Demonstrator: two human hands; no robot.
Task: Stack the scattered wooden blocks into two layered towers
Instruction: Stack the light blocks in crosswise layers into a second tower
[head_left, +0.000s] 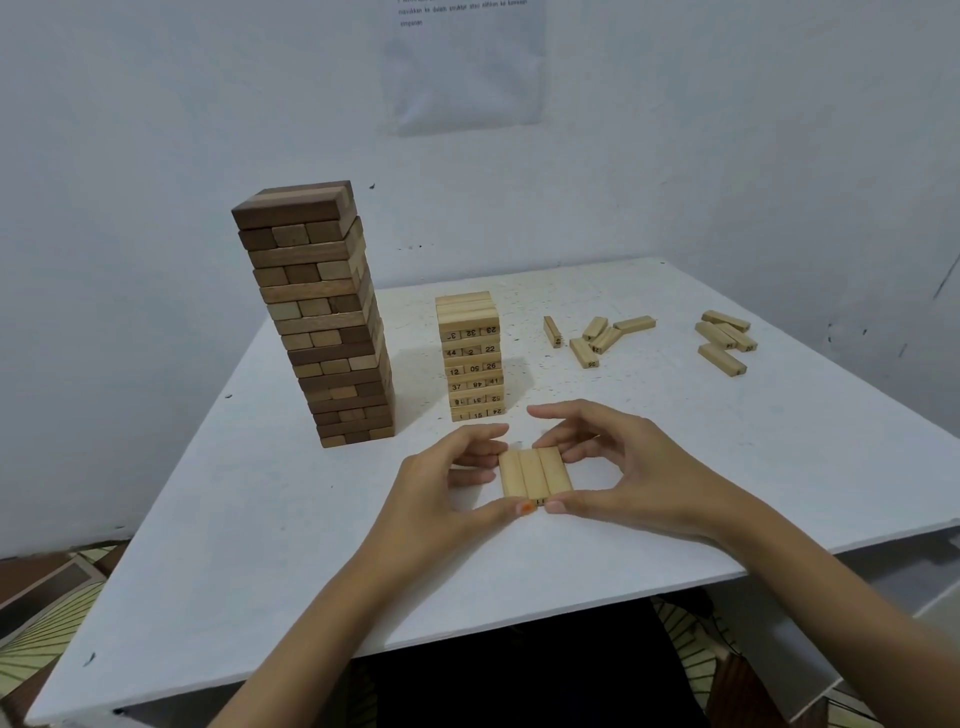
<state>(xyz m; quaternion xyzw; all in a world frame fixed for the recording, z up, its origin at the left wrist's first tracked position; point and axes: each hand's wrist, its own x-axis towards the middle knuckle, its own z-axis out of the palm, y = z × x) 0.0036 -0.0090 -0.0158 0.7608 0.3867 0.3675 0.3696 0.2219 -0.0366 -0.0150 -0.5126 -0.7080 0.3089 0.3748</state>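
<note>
Three pale wooden blocks (532, 473) lie side by side as one flat row near the table's front middle. My left hand (447, 483) presses the row from the left and my right hand (618, 467) from the right, thumbs meeting at its near end. Behind them stands a short pale tower with numbered blocks (470, 358). A tall tower of darker brown blocks (317, 317) rises to its left. Several loose pale blocks (597, 335) lie scattered to the right, and a second loose group (724, 340) lies further right.
The white table (260, 545) has its front edge close to me and its right edge past the loose blocks. A white wall with a paper sheet (467, 62) stands behind. Patterned floor shows at the lower left.
</note>
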